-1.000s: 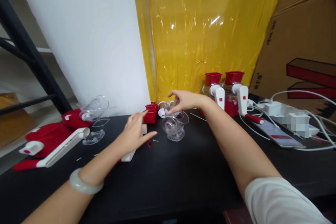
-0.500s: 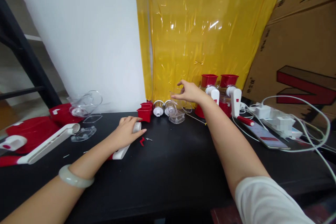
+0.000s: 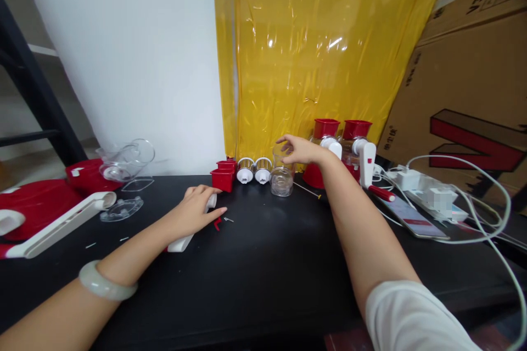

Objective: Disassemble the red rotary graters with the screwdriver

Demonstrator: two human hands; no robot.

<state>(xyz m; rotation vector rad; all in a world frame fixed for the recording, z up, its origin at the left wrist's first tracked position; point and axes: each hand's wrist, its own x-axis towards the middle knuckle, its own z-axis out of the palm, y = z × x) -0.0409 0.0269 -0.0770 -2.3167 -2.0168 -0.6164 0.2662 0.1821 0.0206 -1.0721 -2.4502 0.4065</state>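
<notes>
Black table; right hand curled at clear container

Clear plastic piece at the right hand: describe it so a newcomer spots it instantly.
Find the yellow plastic sheet behind the black table. At the sheet's foot, two white-ended drums sit side by side; the clear plastic piece is just right of them, by the right hand. Unlike the drums, it is see-through, with no white end or mesh.

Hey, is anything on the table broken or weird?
Nothing looks clearly broken or spilled. But a small bent red piece and some thin pale slivers lie loose on the flat black table. That looks odd, because they aren't fitted to anything.
</notes>
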